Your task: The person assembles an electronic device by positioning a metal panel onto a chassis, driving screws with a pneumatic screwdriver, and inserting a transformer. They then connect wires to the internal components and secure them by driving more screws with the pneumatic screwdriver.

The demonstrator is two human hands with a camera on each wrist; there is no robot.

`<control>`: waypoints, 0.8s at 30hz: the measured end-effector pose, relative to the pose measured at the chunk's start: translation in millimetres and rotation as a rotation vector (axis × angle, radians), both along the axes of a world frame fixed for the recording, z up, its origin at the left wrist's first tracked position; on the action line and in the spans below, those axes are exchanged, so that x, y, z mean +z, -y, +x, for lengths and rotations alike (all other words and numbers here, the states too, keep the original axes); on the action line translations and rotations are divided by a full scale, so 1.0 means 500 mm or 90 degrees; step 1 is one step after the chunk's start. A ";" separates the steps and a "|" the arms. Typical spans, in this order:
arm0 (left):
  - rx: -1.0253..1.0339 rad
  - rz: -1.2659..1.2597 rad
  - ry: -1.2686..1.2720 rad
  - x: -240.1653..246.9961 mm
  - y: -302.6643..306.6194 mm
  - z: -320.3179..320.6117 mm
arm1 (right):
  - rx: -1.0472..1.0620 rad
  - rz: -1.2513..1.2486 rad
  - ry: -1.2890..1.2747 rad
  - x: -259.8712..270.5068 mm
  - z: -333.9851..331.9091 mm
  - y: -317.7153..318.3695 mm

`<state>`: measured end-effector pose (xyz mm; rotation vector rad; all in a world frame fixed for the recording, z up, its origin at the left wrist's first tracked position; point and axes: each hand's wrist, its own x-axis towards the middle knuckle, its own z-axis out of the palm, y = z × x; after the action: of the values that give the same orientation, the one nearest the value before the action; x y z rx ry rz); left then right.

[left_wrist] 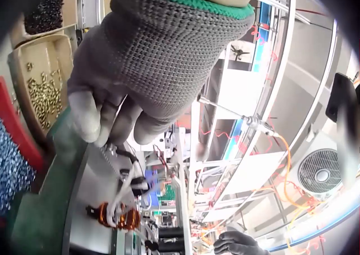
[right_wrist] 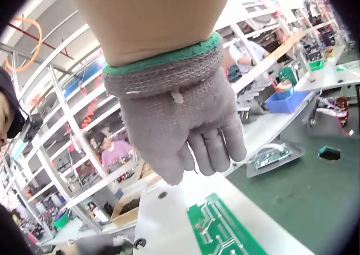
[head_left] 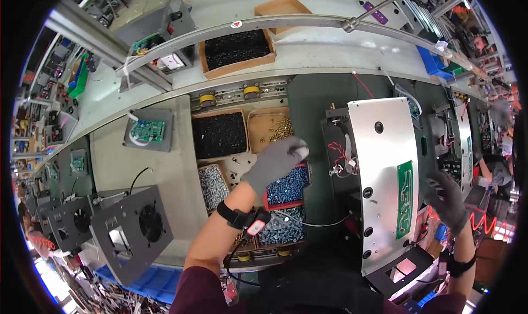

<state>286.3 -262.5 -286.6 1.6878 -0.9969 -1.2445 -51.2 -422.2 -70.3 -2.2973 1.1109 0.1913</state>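
My left hand (head_left: 279,161), in a grey glove, is above the screw bins, nearest to the blue screws (head_left: 287,187) and brass-coloured screws (head_left: 279,128). Its fingers (left_wrist: 84,117) bend with the tips close together; I cannot tell whether something small is between them. To the right stands a pale metal panel (head_left: 382,149) with round black inserts and a green circuit board (head_left: 405,199). My right hand (head_left: 448,201), also gloved, hovers beside the panel's right edge. Its fingers (right_wrist: 216,153) hang loosely bent and hold nothing. A dark housing with wiring (head_left: 341,154) adjoins the panel's left side.
Bins of black screws (head_left: 220,133) and silver screws (head_left: 213,186) lie left of my left hand. Dark fan housings (head_left: 132,231) stand at the lower left. A metal rail (head_left: 308,21) crosses above the far bench. A thin cable (head_left: 313,224) runs across the bins.
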 end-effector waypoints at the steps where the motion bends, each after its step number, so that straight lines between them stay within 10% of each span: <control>1: -0.007 -0.006 -0.009 -0.007 0.026 0.014 | 0.051 -0.030 -0.013 -0.020 0.046 -0.003; 6: 0.013 -0.093 0.173 -0.014 0.211 0.041 | 0.270 -0.210 -0.117 -0.139 0.115 0.009; 14: -0.355 -0.008 -0.086 -0.077 0.537 -0.005 | 0.257 -0.198 -0.113 -0.163 0.100 0.024; 17: -0.075 -0.146 -0.599 -0.073 0.543 -0.035 | 0.265 -0.207 -0.082 -0.170 0.094 0.027; 20: -0.061 -0.337 -1.002 -0.086 0.523 0.006 | 0.270 -0.219 -0.080 -0.174 0.087 0.028; 24: 0.004 -0.330 -1.020 -0.056 0.415 0.029 | 0.265 -0.223 -0.059 -0.172 0.086 0.021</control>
<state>300.7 -469.9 -314.4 0.0101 -0.2008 -1.5802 -8.2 -432.9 -156.1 -2.8454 0.7395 0.2828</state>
